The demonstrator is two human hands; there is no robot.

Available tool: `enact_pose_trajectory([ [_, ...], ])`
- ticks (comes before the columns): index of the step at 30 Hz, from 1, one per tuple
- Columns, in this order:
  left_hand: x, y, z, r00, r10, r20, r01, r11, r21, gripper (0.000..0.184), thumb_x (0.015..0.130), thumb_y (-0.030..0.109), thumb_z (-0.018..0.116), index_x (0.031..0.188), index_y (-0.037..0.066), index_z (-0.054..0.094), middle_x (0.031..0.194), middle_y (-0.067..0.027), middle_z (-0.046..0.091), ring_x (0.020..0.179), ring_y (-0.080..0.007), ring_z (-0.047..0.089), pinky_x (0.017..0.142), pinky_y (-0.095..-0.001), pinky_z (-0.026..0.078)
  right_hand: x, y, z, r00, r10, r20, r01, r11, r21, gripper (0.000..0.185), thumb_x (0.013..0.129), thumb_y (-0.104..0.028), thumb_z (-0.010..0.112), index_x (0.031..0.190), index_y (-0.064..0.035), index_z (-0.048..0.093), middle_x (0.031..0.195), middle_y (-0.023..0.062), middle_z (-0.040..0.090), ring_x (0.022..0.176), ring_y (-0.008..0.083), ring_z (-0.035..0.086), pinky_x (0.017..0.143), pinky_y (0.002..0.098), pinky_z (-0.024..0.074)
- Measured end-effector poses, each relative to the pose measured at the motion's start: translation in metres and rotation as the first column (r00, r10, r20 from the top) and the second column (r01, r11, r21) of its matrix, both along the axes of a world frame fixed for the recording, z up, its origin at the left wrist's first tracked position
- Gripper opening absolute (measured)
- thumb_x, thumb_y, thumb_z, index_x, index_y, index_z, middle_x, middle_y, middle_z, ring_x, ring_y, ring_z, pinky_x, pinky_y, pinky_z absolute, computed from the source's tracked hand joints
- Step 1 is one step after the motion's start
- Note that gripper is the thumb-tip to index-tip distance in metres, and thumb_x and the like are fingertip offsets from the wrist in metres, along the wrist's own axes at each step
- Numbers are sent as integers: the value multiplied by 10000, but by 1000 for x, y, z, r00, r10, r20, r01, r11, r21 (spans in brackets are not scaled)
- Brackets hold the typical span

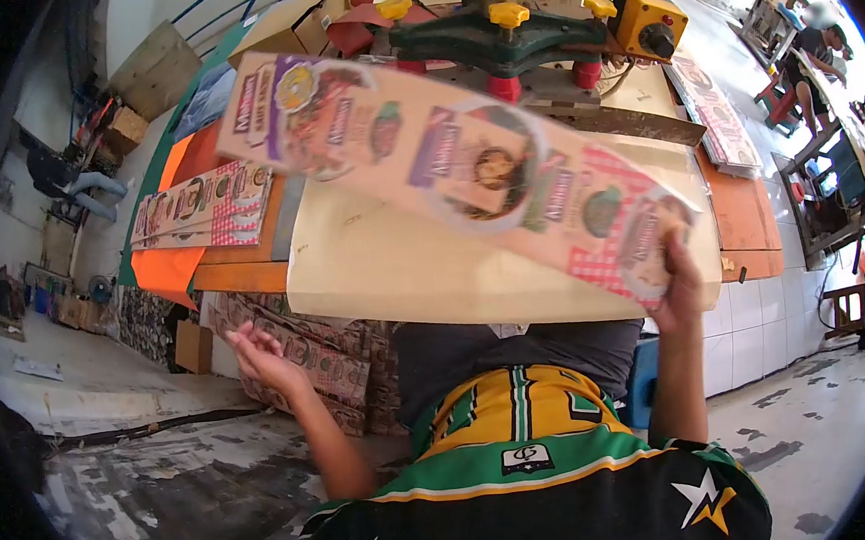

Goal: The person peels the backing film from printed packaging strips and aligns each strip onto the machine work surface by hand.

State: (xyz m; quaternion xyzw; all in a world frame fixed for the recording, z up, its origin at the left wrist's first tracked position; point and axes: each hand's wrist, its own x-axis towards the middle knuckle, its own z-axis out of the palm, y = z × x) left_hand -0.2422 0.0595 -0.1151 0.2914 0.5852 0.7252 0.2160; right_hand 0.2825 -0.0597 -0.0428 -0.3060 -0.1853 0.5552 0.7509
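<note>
My right hand grips one end of a long printed packaging sheet, its fingers closed on the lower right corner. The sheet is slightly blurred and slants up to the left above a cream board. My left hand is open below the table's left front edge and holds nothing. Close to it, a pile of similar printed sheets sits below table height. On the table to the left lies a small stack of printed sheets.
A dark green press with yellow knobs stands behind the board, beside a yellow control box. More printed sheets lie on the right. A cardboard box is at the back left. Other people are farther off.
</note>
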Motion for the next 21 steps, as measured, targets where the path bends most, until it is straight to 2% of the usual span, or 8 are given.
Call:
enact_pose_trajectory([
  [1, 11, -2, 22, 984, -174, 45, 168, 979, 115, 509, 1032, 506, 496, 1042, 19, 644, 743, -18, 575, 683, -114, 564, 555, -213, 380, -18, 8, 1, 999, 38, -11, -38, 999, -18, 526, 1010, -299, 589, 1443, -37, 443, 1389, 139, 571, 1240, 262, 596, 1060, 437, 495],
  [2, 28, -8, 42, 985, -166, 44, 160, 980, 116, 509, 1032, 506, 496, 1042, 19, 644, 743, -18, 575, 683, -114, 564, 555, -213, 380, -33, 15, 3, 996, 81, -21, -82, 996, -35, 536, 1004, -310, 600, 1436, -32, 448, 1379, 138, 579, 1231, 257, 603, 1059, 426, 497],
  [4, 71, -18, 72, 809, -587, -35, 587, 803, 106, 601, 1017, 557, 483, 1161, -14, 606, 854, -63, 651, 760, -154, 639, 619, -238, 462, -57, 25, 0, 980, 197, -42, -199, 979, -36, 551, 990, -329, 624, 1414, -16, 462, 1334, 138, 608, 1184, 250, 632, 1035, 409, 516],
  [8, 122, -33, 52, 530, -836, 139, 748, 539, 388, 620, 977, 381, 647, 1363, -65, 457, 1280, -156, 608, 1118, -242, 633, 936, -358, 512, -96, 26, 9, 946, 322, -45, -325, 940, -109, 519, 975, -303, 652, 1362, -1, 485, 1256, 131, 634, 1107, 247, 671, 924, 412, 582],
  [10, 141, -42, 55, 646, -699, 305, 571, 708, 415, 460, 970, 95, 622, 1371, -55, 453, 1339, -155, 563, 1228, -226, 566, 1062, -392, 449, -104, 22, 12, 924, 380, 26, -375, 919, -123, 473, 1003, -288, 604, 1363, -3, 491, 1288, 137, 622, 1092, 258, 677, 924, 396, 578],
  [12, 138, -40, 63, 696, -616, 369, 481, 781, 397, 397, 973, 61, 590, 1340, -42, 478, 1302, -144, 581, 1181, -219, 592, 1013, -395, 491, -99, 23, 18, 898, 392, 200, -371, 919, -137, 456, 1017, -293, 578, 1360, -2, 498, 1243, 147, 650, 1050, 255, 692, 896, 382, 582],
  [16, 75, -11, 78, 797, -483, 362, 347, 858, 379, 340, 968, 107, 613, 1274, -22, 538, 1205, -132, 623, 1089, -231, 634, 920, -396, 541, -56, 30, 35, 677, 281, 681, -270, 955, -126, 412, 1052, -312, 513, 1309, 8, 553, 1079, 177, 723, 929, 217, 720, 792, 326, 580],
  [21, -30, 65, 133, 883, -425, 198, 363, 887, 285, 365, 968, 177, 649, 1256, -32, 564, 1187, -123, 664, 1054, -208, 670, 885, -375, 565, -5, 32, 23, 562, 89, 822, 59, 987, -147, 339, 1051, -277, 534, 1193, 14, 630, 935, 140, 735, 828, 171, 702, 749, 288, 559],
])
